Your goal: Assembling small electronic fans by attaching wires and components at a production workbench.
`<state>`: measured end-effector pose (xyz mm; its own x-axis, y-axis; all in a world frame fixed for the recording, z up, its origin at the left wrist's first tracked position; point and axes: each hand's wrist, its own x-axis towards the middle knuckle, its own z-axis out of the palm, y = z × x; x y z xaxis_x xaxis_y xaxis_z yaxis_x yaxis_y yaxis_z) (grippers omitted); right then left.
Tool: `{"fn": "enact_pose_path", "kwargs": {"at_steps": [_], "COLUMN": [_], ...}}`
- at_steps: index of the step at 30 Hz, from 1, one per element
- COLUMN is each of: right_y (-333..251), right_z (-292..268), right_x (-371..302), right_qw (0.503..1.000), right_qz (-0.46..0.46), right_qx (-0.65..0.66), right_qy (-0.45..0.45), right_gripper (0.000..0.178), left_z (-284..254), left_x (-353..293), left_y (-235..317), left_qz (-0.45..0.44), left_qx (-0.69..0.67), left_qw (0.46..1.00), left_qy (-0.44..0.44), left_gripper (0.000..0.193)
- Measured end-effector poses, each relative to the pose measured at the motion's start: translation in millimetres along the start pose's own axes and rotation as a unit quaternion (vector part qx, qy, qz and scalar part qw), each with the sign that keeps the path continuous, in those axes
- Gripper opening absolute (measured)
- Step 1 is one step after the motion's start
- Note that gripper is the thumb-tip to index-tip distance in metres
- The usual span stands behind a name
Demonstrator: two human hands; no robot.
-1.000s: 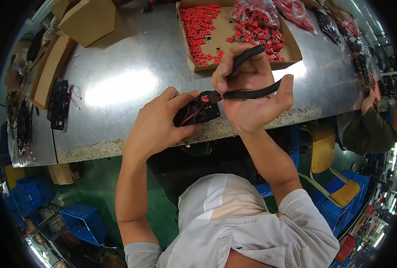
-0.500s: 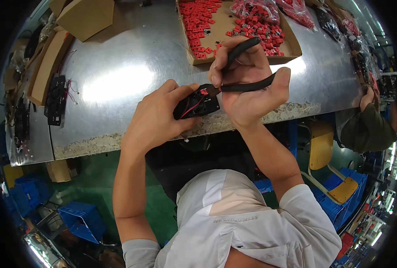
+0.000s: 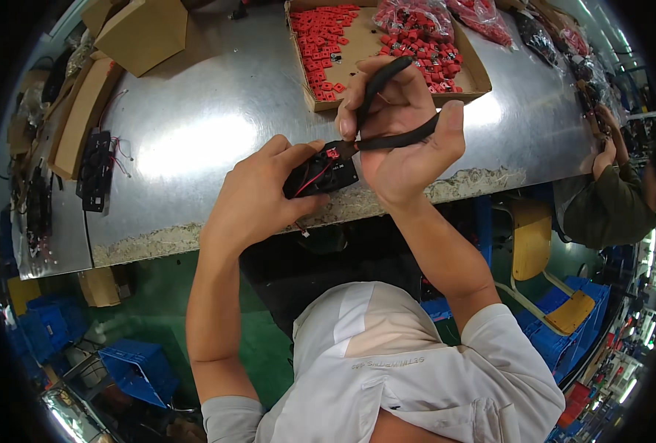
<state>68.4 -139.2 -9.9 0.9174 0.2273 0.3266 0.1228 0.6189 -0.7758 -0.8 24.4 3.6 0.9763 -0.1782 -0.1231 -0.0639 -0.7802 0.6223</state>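
My left hand (image 3: 250, 193) is closed around a black rectangular fan unit (image 3: 337, 176) with red and black wires, held above the table's near edge. A small red part (image 3: 333, 153) sits near the unit's upper end. Black-handled pliers (image 3: 404, 138) are in my right hand (image 3: 409, 159), their handles spread apart. The pliers' dark jaws meet the unit beside the red part; whether they grip it is too small to tell. A thin wire with a white connector (image 3: 305, 233) dangles below my left hand.
A cardboard tray (image 3: 387, 100) of small red parts and bagged ones lies at the back. Another black fan unit (image 3: 95, 171) is at the left, by a long cardboard box (image 3: 84, 111). At the far right, another person's sleeve (image 3: 612, 207) and hands show. A yellow chair (image 3: 531, 236) stands right.
Both hands, the fan unit and the pliers stay together in nearly the same pose. The view has shifted slightly. The other person's hands at the right have moved.
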Motion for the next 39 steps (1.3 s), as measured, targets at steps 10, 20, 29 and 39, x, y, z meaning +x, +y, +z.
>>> {"fn": "enact_pose_path", "kwargs": {"at_steps": [10,20,29,39], "right_y": [0.9,4.2,1.2,4.0], "right_z": [-0.9,6.8,0.5,-1.8], "right_x": [-1.7,-3.6,-0.5,0.0], "right_qw": [1.000,0.997,0.999,0.999], "right_qz": [-0.006,0.013,-0.025,-0.020], "right_qx": [-0.011,-0.041,0.000,-0.015], "right_qy": [0.006,0.058,0.028,0.024], "right_gripper": [0.093,0.090,0.090,0.091], "left_z": [-0.3,2.7,-0.8,-0.5], "left_x": [-0.2,-0.4,-0.7,1.9], "left_y": [-0.1,-6.5,1.7,0.3], "left_qz": [0.000,0.026,0.001,0.005], "left_qx": [-0.007,-0.015,0.004,0.002], "left_qw": [1.000,0.999,1.000,1.000], "left_qy": [-0.001,0.017,0.001,0.003], "left_gripper": [0.061,0.059,0.058,0.058]}}
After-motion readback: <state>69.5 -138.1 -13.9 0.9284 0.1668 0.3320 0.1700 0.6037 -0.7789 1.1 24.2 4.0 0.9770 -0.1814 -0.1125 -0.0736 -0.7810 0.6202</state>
